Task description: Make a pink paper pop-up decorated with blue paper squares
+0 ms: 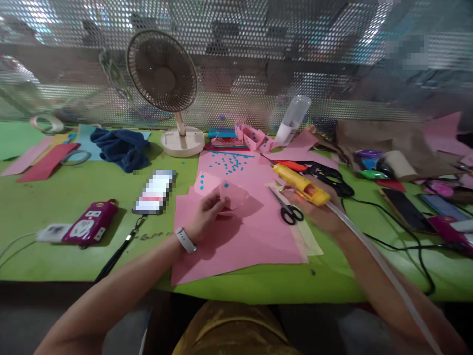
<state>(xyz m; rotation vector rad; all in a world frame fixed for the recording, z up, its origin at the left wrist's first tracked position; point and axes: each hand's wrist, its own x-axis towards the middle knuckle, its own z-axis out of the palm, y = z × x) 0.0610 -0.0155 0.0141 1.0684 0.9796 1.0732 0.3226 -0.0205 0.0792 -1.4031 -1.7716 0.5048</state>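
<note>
My left hand (207, 213) pinches a folded piece of pink paper (236, 195) that carries small blue diamond pieces. Beneath it lies a large pink sheet (236, 246). In my right hand (321, 212) is a yellow hot glue gun (301, 183), its nozzle pointing left; a long pale glue stick (373, 251) runs out of its rear. Black scissors (291, 212) rest on the paper just below the glue gun. Many tiny blue pieces (232, 163) are scattered on the pink paper farther back. Behind them stands a folded pink paper shape (254, 137) with blue dots.
A white fan (183, 140) stands at the back, with a dark blue cloth (121, 148) to its left. A phone (154, 192) and a purple power strip (90, 224) lie on the left. Larger black-handled scissors (332, 180), cables, phones (408, 209) and a bottle (293, 121) occupy the right and back.
</note>
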